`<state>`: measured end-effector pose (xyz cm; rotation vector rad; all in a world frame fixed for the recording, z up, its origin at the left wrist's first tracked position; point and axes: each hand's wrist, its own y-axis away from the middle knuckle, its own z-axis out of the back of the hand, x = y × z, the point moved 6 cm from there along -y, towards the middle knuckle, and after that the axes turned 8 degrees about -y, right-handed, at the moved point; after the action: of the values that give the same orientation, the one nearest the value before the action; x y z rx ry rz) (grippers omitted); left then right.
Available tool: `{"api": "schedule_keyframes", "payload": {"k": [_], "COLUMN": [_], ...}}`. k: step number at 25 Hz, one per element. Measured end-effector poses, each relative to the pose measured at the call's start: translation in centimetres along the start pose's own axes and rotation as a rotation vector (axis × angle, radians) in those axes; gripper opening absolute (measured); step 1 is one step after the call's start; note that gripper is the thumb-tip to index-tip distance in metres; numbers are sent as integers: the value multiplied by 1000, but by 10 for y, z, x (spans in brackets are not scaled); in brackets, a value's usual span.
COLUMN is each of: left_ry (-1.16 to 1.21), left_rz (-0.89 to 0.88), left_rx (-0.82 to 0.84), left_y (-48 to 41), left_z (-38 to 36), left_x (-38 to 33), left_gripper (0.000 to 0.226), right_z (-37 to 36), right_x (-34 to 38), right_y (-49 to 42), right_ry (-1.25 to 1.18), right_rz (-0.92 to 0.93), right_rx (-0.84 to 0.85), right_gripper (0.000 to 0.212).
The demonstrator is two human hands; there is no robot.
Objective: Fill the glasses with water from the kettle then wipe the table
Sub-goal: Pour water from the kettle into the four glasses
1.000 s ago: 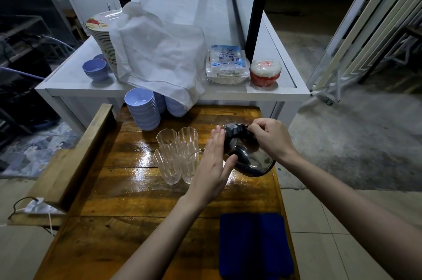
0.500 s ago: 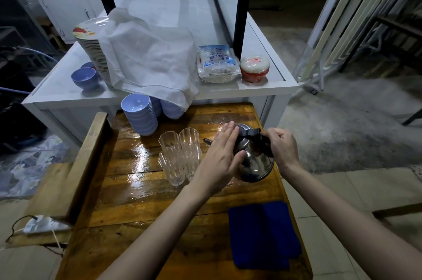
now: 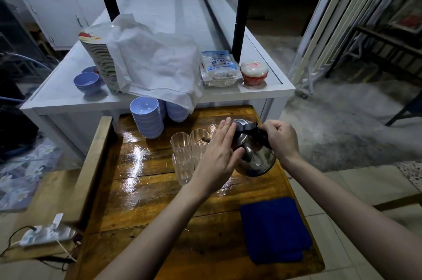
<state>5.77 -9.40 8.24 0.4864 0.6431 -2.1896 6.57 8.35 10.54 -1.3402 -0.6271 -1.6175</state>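
Dim room, wet wooden table (image 3: 146, 190) glossy around the kettle (image 3: 253, 156), which sits near the far right edge. Glasses (image 3: 189, 149) clustered just left of kettle, spout toward them; blue cloth (image 3: 274, 229) nearer than kettle, untouched. Right hand (image 3: 279, 140) closed around the black handle; left hand (image 3: 219, 156) flat and open, palm pressed to the kettle's side and lid. Best to tilt slowly, steady the lid, aim spout over one rim, avoid nudging neighbouring glasses

- Left hand (image 3: 219, 154): forearm reaching from the bench's near edge, fingers straight and together, palm flat.
- Right hand (image 3: 279, 139): forearm entering over the right edge, fingers curled in a grasp.
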Motion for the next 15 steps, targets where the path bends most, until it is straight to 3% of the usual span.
{"api": "schedule_keyframes", "payload": {"k": [6,15], "left_ry": [28,56], "left_rz": [31,50], "left_rx": [6,26], "left_y": [19,25], "left_z": [0,1], "left_x": [17,32], "left_gripper": [66,68], "right_z": [-21,-36], "right_x": [7,10], "right_y": [4,2], "right_ry": [121,223], "right_rz": [69,110], "right_rx": [82,75], "right_gripper": [38,37]}}
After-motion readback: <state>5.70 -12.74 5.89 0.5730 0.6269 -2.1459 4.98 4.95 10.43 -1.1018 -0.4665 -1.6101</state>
